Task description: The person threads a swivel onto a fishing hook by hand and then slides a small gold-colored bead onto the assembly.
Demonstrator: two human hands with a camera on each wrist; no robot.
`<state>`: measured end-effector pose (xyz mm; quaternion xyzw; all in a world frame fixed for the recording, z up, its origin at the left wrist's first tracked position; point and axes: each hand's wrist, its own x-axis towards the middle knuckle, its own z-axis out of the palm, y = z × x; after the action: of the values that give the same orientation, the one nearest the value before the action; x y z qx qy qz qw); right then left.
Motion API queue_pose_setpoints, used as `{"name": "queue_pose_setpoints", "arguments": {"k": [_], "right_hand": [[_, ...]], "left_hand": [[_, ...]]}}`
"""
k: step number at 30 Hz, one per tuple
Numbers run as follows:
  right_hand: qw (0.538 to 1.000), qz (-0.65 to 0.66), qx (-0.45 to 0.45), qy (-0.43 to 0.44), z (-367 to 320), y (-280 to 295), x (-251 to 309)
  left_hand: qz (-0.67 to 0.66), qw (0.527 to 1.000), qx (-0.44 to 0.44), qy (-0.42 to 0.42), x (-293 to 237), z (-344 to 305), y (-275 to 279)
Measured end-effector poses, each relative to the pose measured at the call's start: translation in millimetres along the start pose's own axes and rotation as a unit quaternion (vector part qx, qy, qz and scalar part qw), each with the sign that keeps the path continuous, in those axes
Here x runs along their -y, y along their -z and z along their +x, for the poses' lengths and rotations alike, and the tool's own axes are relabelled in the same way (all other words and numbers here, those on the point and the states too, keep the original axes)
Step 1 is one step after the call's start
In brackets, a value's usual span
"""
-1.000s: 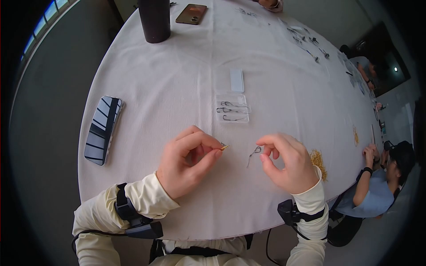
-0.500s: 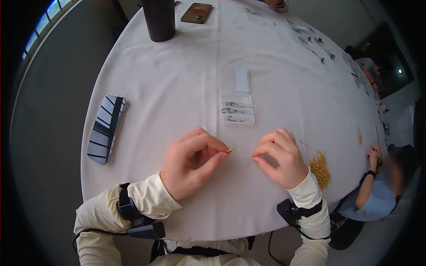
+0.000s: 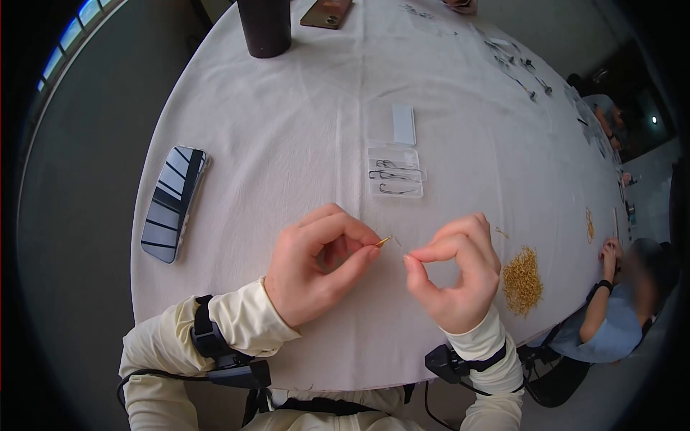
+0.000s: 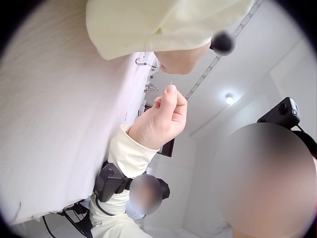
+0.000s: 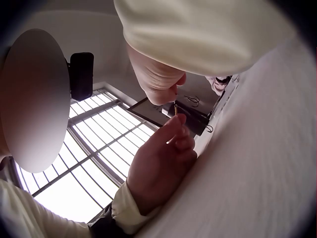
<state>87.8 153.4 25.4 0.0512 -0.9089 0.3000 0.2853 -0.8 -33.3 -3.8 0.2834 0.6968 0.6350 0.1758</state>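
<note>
My left hand (image 3: 316, 266) pinches a small gold metal piece (image 3: 386, 240) between thumb and index finger, its tip poking out past the fingertips. In the right wrist view the same gold piece (image 5: 176, 110) stands up from the left fingertips, just under the right hand's fingers. My right hand (image 3: 460, 273) faces it with thumb and index finger pinched together on a thin strand (image 3: 399, 243), which reaches toward the gold tip. In the left wrist view a short end of the strand (image 4: 171, 83) rises above the right fingertips. Most of the strand is hidden.
Ahead lies an open clear box (image 3: 395, 196) with several dark fish hooks (image 3: 394, 189). A heap of small gold pieces (image 3: 522, 280) sits right of my right hand, one loose gold piece (image 3: 502, 233) behind it. A phone (image 3: 172, 205) lies left; a dark cup (image 3: 264, 29) stands farther back.
The dark looped strand seen at my right fingers a second ago no longer shows. The right thumb and index finger have closed together and come nearer the gold piece; the left hand keeps its pinch.
</note>
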Motion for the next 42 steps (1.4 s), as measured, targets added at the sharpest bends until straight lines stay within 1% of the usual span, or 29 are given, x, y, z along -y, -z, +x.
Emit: {"name": "queue_pose_setpoints", "arguments": {"k": [2,4,8,14,16,20,26,28,29,31,32,34,35,37,40,42], "right_hand": [[1.0,0.0,0.002,0.001,0.0,-0.4,0.7],[1.0,0.001,0.003,0.003,0.1,-0.8,1.1],[1.0,-0.003,0.005,0.003,-0.2,-1.7,0.3],[1.0,-0.003,-0.001,0.004,0.5,-3.9,1.1],[1.0,0.0,-0.005,-0.005,0.4,-4.6,1.5],[1.0,0.023,-0.009,-0.019,-0.4,-6.9,-0.9],[0.997,0.065,0.015,-0.033,-1.7,-6.8,-3.2],[0.995,0.094,0.027,-0.035,-2.5,-7.3,-3.4],[0.995,0.094,0.027,-0.035,-2.7,-7.5,-3.3],[0.994,0.101,0.031,-0.039,-2.3,-7.5,-2.8],[0.994,0.102,0.031,-0.039,-2.2,-7.6,-2.8],[0.994,0.103,0.032,-0.037,-1.7,-8.3,-2.9],[0.993,0.104,0.032,-0.037,-1.7,-8.7,-2.9],[0.992,0.109,0.035,-0.043,-2.0,-8.7,-3.2],[0.991,0.112,0.048,-0.051,-1.1,-8.0,-2.4],[0.989,0.129,0.038,-0.067,-0.6,-8.7,-0.9]], "left_hand": [[0.004,1.0,0.002,0.002,-2.7,-0.1,0.1],[-0.005,1.0,0.016,0.023,-5.2,-0.7,-0.2],[0.003,1.0,0.001,0.002,-1.1,-0.3,-1.7],[0.008,1.0,0.023,0.01,-5.2,-0.5,-0.2],[0.017,1.0,0.021,-0.014,-5.0,0.0,-0.9],[0.049,0.998,0.029,-0.024,-8.7,0.4,0.6],[0.084,0.994,0.036,-0.063,-6.2,0.4,-1.6],[0.044,0.996,0.016,-0.072,-5.6,-0.4,-4.7],[0.045,0.996,0.017,-0.072,-4.3,-0.5,-4.5],[-0.005,0.999,0.005,-0.043,-1.9,-0.7,-2.9],[-0.005,0.999,0.004,-0.042,-1.9,-0.5,-2.0],[0.003,0.998,0.034,-0.055,-1.9,-0.2,0.1],[0.004,0.998,0.034,-0.054,-1.2,-0.7,0.1],[-0.036,0.998,0.037,-0.028,0.4,-1.4,-2.1],[-0.051,0.998,0.027,-0.018,-3.4,-0.9,-5.0],[-0.037,0.999,0.028,-0.014,-5.2,-1.2,-5.8]]}}
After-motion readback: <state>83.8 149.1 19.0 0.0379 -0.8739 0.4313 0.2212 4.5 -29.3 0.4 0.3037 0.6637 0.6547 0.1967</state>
